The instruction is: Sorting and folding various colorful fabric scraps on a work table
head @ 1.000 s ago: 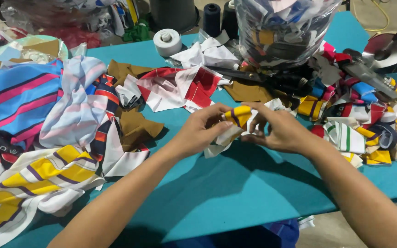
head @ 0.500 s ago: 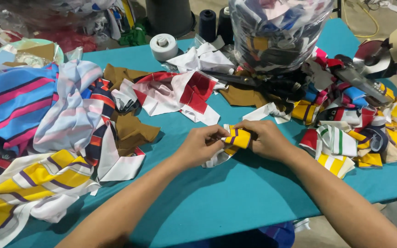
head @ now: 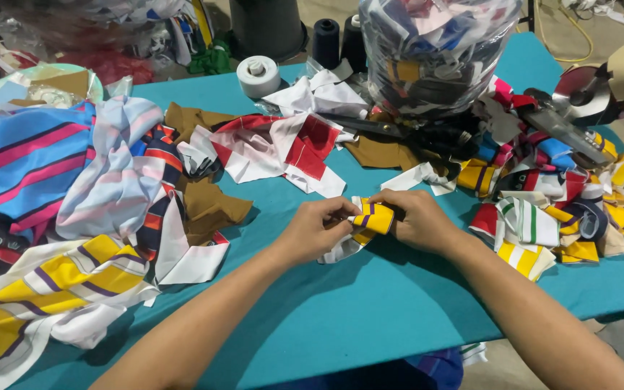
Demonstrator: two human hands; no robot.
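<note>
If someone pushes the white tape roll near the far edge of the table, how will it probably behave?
The white tape roll lies flat on the teal table, so it would probably slide, not roll. It looks compact and firm, so it should keep its shape. Tipped onto its edge, it could roll off.

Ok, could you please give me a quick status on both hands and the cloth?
Left hand and right hand both pinching the yellow striped scrap. Scrap bunched above teal table. Fabric piles either side, none between.

I see one package: clear plastic bag [head: 438, 54], bulging, stuffed with mixed-colour cloth scraps, upright at far edge of teal table [head: 370, 318]. No labels, signs, screens.
</note>
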